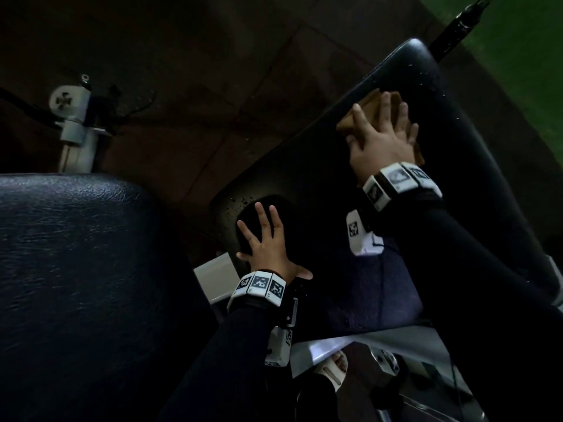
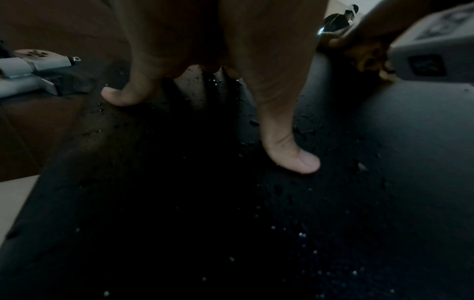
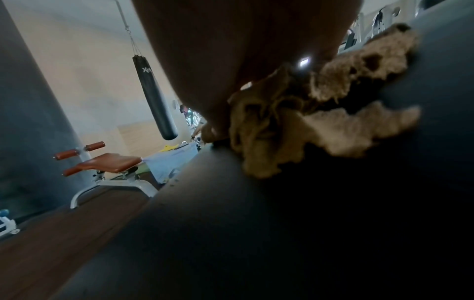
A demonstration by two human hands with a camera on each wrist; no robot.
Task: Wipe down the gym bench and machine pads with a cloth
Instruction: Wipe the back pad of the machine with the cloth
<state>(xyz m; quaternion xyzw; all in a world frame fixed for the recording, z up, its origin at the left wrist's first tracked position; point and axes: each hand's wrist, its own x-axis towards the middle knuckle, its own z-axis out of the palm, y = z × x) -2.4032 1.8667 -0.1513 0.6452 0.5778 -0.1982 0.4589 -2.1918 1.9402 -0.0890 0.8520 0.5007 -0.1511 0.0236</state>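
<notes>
A long black bench pad [image 1: 329,166] runs from the middle of the head view up to the right, with water droplets on its near end [image 2: 307,233]. My right hand [image 1: 384,129] lies flat with spread fingers on a folded brown cloth [image 1: 368,108] and presses it onto the pad's far half. The cloth [image 3: 307,121] bunches under my palm in the right wrist view. My left hand [image 1: 268,239] rests open and spread on the pad's near end, its thumb [image 2: 295,158] flat on the wet vinyl.
A second dark padded cushion [image 1: 76,269] fills the lower left. A grey metal bracket [image 1: 73,117] stands on the brown floor beyond it. Green flooring [image 1: 524,56] lies at the top right. A punching bag [image 3: 153,97] and a brown-seated bench [image 3: 110,162] stand farther off.
</notes>
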